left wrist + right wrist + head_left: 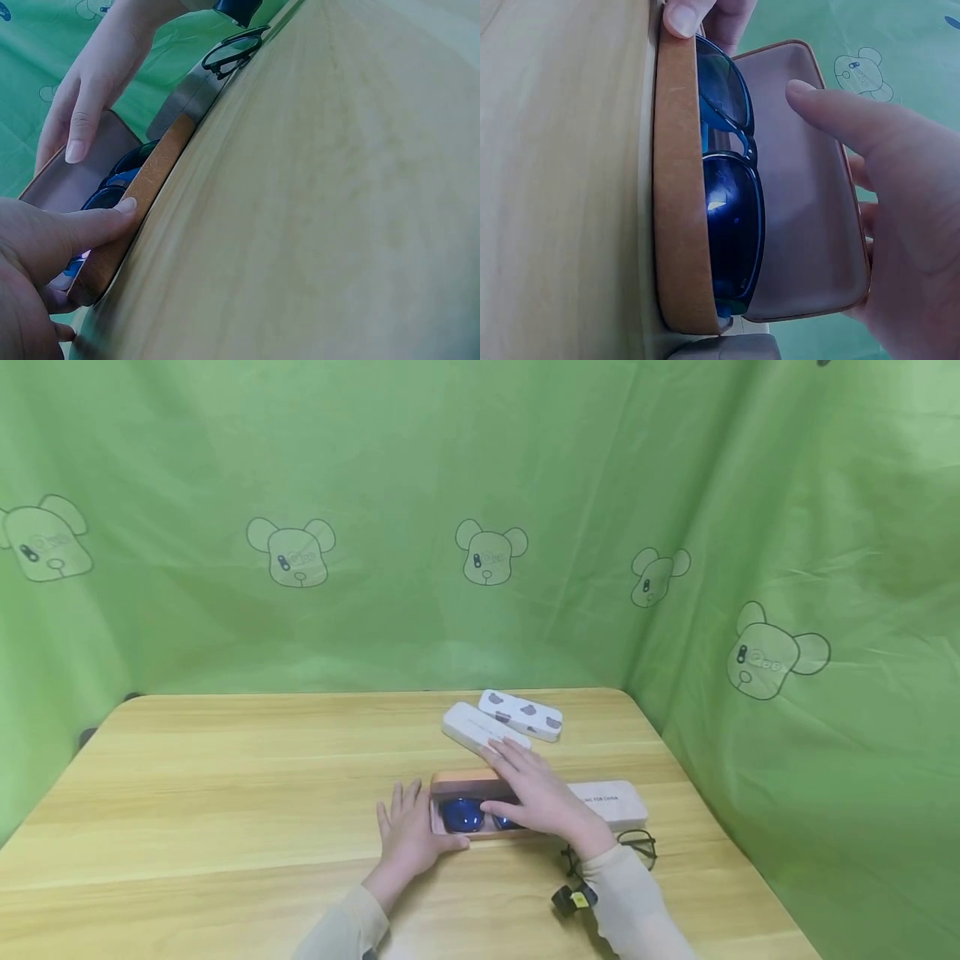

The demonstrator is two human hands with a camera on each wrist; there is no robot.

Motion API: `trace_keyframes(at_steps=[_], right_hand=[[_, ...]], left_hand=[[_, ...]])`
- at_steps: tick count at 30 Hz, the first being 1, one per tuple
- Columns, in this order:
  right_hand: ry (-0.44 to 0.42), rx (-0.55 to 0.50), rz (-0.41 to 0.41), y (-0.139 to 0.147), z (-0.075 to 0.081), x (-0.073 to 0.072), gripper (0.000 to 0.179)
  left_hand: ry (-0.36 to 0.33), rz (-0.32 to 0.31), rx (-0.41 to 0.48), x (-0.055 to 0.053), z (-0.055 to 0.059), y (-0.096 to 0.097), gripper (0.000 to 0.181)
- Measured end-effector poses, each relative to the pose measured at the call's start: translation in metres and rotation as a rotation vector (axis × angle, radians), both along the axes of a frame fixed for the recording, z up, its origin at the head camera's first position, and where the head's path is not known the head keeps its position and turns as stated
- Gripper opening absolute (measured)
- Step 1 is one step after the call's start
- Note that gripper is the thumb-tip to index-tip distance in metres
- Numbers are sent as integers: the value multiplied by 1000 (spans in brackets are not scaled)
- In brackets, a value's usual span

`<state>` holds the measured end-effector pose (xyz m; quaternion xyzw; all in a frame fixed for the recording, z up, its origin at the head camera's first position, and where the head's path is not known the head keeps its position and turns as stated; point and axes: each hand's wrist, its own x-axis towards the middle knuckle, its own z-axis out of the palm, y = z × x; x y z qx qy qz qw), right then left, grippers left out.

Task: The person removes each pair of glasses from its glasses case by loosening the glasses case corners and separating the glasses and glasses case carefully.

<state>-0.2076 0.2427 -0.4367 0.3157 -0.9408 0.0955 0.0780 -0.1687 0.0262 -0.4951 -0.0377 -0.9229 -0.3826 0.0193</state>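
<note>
A brown glasses case (459,776) lies with its lid raised on the wooden table, and blue-lensed sunglasses (462,815) rest inside it. My left hand (408,837) holds the case's left end, the thumb on its front wall, as the left wrist view shows. At the raised lid (795,195), my right hand (538,795) has its thumb over the pale lining and its other fingers behind the lid's outer side. In the head view this hand covers the right part of the case and some of the sunglasses.
A white case (615,802) with lettering lies right of the brown one. Farther back are another white case (472,727) and a patterned case (521,714). Black-framed glasses (647,850) and a black device with a yellow label (570,900) appear by my right wrist. Green curtains (390,610) surround the table.
</note>
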Motion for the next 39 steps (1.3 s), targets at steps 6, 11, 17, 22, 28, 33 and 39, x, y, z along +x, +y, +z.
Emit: trace_keyframes(at_steps=[6, 11, 17, 22, 28, 33, 39], right_hand=[[19, -20, -44, 3, 5, 0, 81], [29, -32, -49, 6, 11, 1, 81], [77, -41, -40, 10, 19, 2, 78], [130, -80, -21, 14, 28, 5, 75], [240, -127, 28, 16, 41, 10, 70], [318, -141, 63, 15, 49, 16, 65], [414, -169, 122, 11, 56, 23, 51]], left_hand=[[5, 0, -2, -1, -2, 0, 106], [3, 2, -2, -1, -3, 0, 107], [-2, 4, 9, -1, -3, 0, 107], [0, 2, 16, -1, -2, 1, 107], [-9, -2, 14, -1, -1, 0, 106], [-9, -4, 5, -1, 0, 0, 105], [-4, -3, -10, -1, 1, 0, 106]])
